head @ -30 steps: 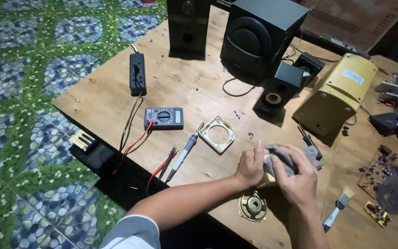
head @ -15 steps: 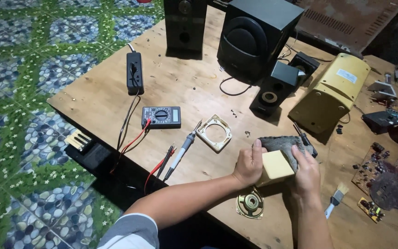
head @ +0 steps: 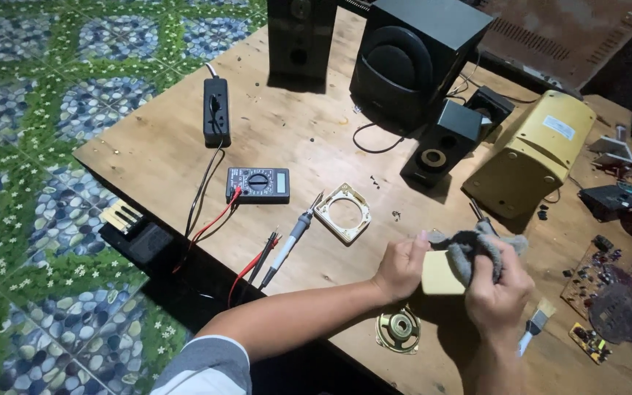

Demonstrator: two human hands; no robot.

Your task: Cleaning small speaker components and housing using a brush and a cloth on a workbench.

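Since a moment ago the soft, limp grey cloth has bunched in the closed right hand over the light cream panel, its nine-o'clock edge pinched by the left hand.

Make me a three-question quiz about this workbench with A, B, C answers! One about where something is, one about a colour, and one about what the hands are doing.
1. Where does the round bare speaker lie?
A. on top of the big black speaker
B. at the table's near edge, below the hands
C. on the floor

2. What colour is the small block in the left hand?
A. pale yellow
B. bright red
C. blue

3. What is the right hand doing?
A. resting flat on the table
B. holding the soldering iron
C. pressing a grey cloth to the block

Answers: 1 B, it sits on the wood just under the two hands. 2 A, the block's face shows pale yellow. 3 C, the fingers are closed on the cloth, which lies against the block.
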